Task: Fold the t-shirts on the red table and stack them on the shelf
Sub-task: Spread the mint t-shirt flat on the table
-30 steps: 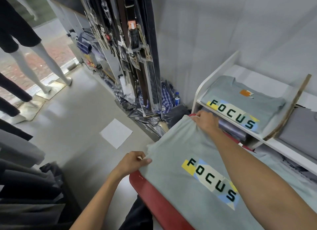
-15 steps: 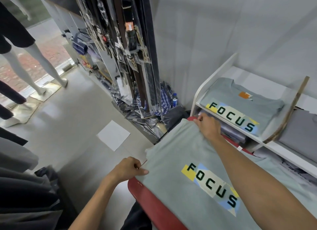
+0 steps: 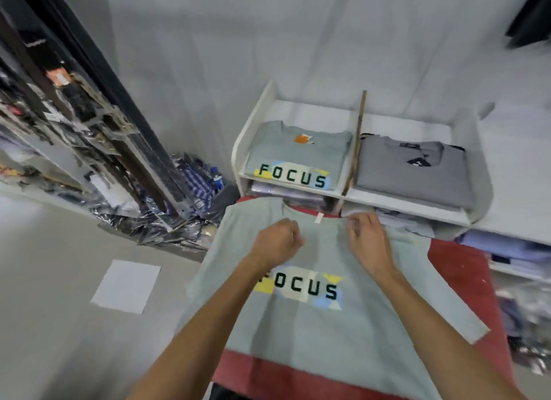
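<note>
T-shirt (image 3: 313, 325), a soft pale grey-green knit with a blocky "FOCUS" print on yellow, cream and blue patches, is lying face up and spread flat across the red table (image 3: 459, 268) in the lower middle of the frame, its collar pointing toward the shelf (image 3: 396, 198) just above it. Both hands are working near the neckline: the left hand (image 3: 275, 241) is sitting curled on the cloth left of the collar, while the right hand (image 3: 365, 235) is bending its fingers over the cloth at the collar's right end; blur is making it hard to tell whether either is truly pinching fabric. The step appears to be squaring up the shirt before the first fold, so the next move probably calls for gripping the shoulders and bringing the sides in evenly, keeping the limp cloth from bunching. On the white shelf a folded matching shirt (image 3: 298, 158) is already resting in the left bay, and a folded grey shirt (image 3: 414, 173) is lying in the right, with a thin wooden divider (image 3: 356, 137) standing between them.
</note>
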